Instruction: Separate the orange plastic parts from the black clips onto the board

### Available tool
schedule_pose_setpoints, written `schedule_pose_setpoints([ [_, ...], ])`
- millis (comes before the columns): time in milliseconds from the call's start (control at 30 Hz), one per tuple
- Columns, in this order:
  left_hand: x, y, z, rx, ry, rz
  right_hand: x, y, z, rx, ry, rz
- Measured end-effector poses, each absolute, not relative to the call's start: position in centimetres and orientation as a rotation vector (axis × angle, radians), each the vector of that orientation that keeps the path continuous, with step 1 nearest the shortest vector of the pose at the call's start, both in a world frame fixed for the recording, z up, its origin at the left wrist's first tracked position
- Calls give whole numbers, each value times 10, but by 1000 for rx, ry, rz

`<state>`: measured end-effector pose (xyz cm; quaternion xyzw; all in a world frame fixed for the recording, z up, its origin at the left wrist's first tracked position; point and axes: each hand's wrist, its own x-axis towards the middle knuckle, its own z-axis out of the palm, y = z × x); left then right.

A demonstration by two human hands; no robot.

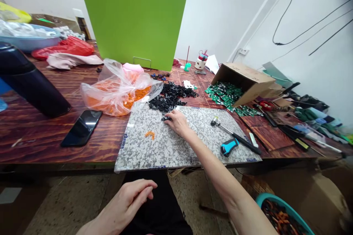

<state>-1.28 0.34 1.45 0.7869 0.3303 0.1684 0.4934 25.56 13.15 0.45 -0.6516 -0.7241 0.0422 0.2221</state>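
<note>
My right hand [177, 122] reaches over the granite slab, with its fingers closed on a small black plastic piece [166, 118]. Just beyond it lies a heap of similar black pieces [172, 95]. My left hand [135, 200] hangs over my lap, in front of the table edge. Its fingers are curled together, and nothing shows between the fingertips. On the speckled granite slab [149, 154] rests a curved orange piece [149, 134]. To the right lie a small hammer [234, 136] and a blue-and-black handled tool [229, 147].
A plastic bag of orange pieces [118, 95] sits behind the slab, with a phone [82, 127] and dark bottle [30, 80] further left. At right, a tipped cardboard box [248, 77] spills green pieces [224, 93]. A teal basin [275, 200] stands below. A green board [135, 18] rises behind.
</note>
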Motion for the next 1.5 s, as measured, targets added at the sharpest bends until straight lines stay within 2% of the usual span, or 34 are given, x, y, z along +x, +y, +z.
schedule_pose_setpoints([
  [333,12,38,30,1454,882,643,238,101,16,-1686,-1973,26],
  [633,56,59,14,837,797,924,175,34,20,-1509,-1916,-77],
  [733,53,60,13,757,855,968,192,27,21,-1481,-1882,21],
  [1033,37,55,13,817,924,947,307,14,20,-1987,-1833,149],
  [1500,33,44,16,801,862,923,311,29,25,-1967,-1966,274],
])
